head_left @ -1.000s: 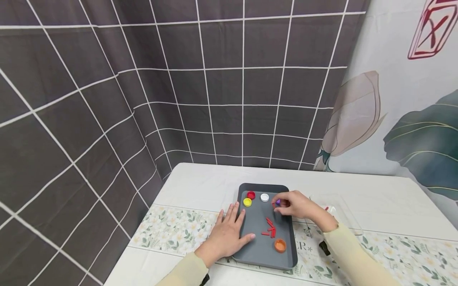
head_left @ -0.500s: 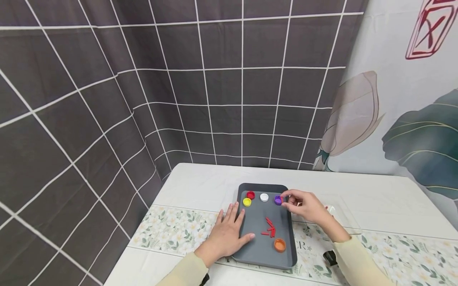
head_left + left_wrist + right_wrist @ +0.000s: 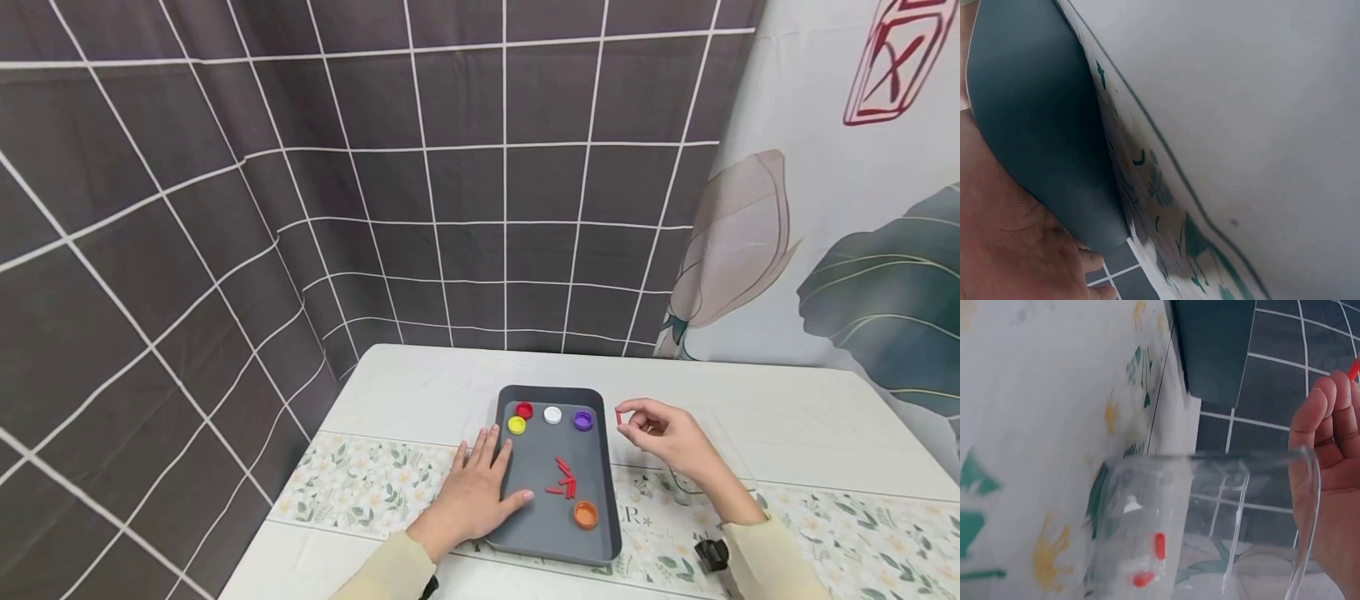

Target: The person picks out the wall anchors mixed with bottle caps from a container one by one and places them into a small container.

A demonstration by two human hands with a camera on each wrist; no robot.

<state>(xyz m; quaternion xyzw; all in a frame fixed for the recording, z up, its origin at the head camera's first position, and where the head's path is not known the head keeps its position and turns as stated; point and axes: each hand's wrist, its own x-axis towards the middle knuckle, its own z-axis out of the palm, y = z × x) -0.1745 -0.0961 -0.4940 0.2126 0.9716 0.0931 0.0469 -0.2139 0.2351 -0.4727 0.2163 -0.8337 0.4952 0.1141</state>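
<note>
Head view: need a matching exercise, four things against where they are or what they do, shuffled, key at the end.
1. left hand
2. right hand
3. orange cap
4. purple cap

A. far right corner of the tray
B. pinching a red stick
C. tray's near end
D. across the tray's left edge

Pairs: 1-D, 2-B, 3-C, 4-A

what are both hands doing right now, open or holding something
Left hand: open, fingers spread, at the tray's left edge.
Right hand: closed, pinching a red stick between thumb and fingertip.
</note>
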